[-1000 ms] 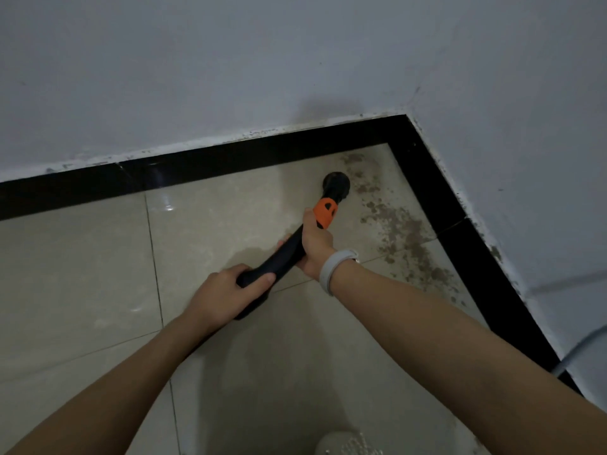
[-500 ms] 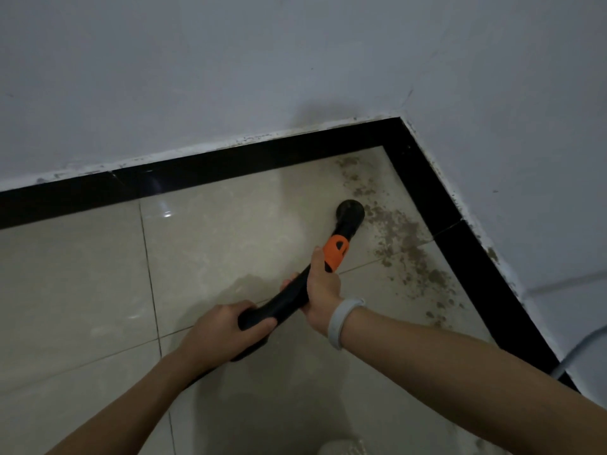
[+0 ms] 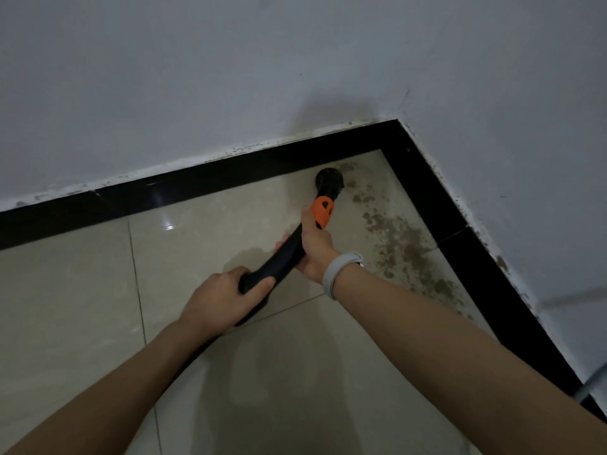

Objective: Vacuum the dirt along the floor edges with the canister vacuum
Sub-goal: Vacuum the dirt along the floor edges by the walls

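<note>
I hold a black vacuum wand (image 3: 285, 254) with an orange collar (image 3: 322, 211). Its round black nozzle (image 3: 329, 180) sits on the beige tile floor close to the black skirting of the back wall, near the room corner. My left hand (image 3: 226, 295) grips the lower bend of the wand. My right hand (image 3: 316, 249), with a pale wristband, grips the wand just below the orange collar. A trail of brown dirt (image 3: 399, 239) runs along the floor beside the right-hand skirting, to the right of the nozzle. The canister itself is out of view.
Black skirting (image 3: 197, 185) lines the back wall and meets the right-hand skirting (image 3: 486, 267) at the corner. White walls rise above both. A grey cable (image 3: 591, 385) crosses the skirting at the lower right edge.
The nozzle has moved forward along the floor, from beside the dirt patch up to the back wall skirting near the corner. Both hands kept their grip and went with it.
</note>
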The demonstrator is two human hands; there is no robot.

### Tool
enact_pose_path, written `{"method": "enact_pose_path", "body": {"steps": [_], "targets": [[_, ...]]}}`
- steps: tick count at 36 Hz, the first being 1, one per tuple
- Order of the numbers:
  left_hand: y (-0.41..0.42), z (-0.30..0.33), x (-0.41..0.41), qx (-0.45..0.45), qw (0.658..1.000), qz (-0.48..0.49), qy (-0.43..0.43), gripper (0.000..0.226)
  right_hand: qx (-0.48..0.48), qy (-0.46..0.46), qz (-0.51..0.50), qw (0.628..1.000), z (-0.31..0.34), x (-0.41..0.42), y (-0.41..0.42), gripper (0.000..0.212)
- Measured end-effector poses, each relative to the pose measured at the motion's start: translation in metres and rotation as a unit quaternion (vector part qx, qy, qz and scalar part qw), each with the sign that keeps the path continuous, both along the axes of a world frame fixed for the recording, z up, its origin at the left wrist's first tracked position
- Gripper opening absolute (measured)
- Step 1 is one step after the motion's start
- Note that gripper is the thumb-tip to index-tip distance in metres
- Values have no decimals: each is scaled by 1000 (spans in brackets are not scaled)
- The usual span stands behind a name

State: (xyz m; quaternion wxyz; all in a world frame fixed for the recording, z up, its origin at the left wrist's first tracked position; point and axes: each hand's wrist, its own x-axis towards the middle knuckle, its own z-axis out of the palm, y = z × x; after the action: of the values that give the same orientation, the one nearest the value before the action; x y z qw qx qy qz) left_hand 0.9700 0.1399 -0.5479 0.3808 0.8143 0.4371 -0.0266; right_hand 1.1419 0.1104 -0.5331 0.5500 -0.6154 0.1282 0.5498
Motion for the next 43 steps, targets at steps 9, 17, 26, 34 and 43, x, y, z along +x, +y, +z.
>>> {"method": "enact_pose_path", "body": {"steps": [9, 17, 26, 34, 43], "targets": [[20, 1, 35, 7, 1000, -23, -5, 47, 15, -21, -15, 1000, -7, 32, 17, 45], [26, -5, 74, 4, 999, -49, -10, 47, 2, -40, -31, 999, -15, 70, 15, 41], [29, -3, 122, 14, 996, -83, -18, 49, -5, -63, -75, 995, -17, 112, 12, 52], [20, -12, 126, 17, 998, -67, -9, 49, 21, -41, -85, 995, -23, 115, 4, 63], [14, -9, 82, 93, 994, -56, 15, 48, 62, 5, -87, 994, -29, 73, -2, 61]]}}
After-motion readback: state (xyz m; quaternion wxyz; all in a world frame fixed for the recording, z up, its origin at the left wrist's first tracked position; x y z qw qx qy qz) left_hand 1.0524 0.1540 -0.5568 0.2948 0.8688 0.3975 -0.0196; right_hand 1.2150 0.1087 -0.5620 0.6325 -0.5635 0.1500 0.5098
